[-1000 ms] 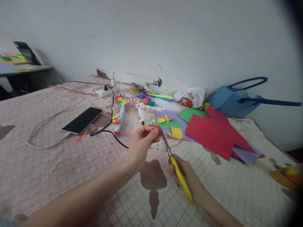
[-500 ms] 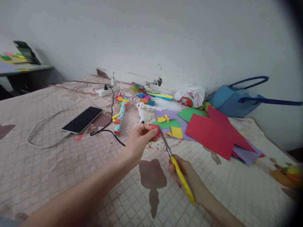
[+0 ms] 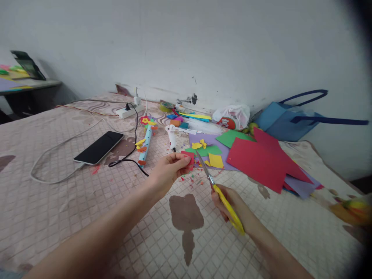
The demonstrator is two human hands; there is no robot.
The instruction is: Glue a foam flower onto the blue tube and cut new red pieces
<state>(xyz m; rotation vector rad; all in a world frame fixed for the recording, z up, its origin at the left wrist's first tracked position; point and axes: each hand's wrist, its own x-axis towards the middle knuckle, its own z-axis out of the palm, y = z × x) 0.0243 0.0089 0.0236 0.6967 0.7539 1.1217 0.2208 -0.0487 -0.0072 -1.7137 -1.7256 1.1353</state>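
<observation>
Between thumb and fingers, my left hand [image 3: 171,166] pinches a small red paper piece [image 3: 190,158]. Yellow-handled scissors [image 3: 222,199] are gripped in my right hand [image 3: 232,203], their blades pointing up and away, a little right of the red piece and apart from it. Behind my hands lie a purple sheet [image 3: 232,164], a green piece [image 3: 213,149] and yellow scraps [image 3: 215,160]. Tiny coloured clippings are scattered on the cloth below the red piece. A white glue gun [image 3: 171,136] stands just beyond my left hand.
Left of my hands lie a decorated blue stick [image 3: 146,144], a black cable and a phone [image 3: 99,147] on a charging cord. A power strip [image 3: 129,112] sits near the wall. Large red sheets [image 3: 257,162] and a blue bag [image 3: 286,122] are at the right.
The scissors have moved right, away from the red paper piece, which now shows more of its surface. The view has shifted slightly.
</observation>
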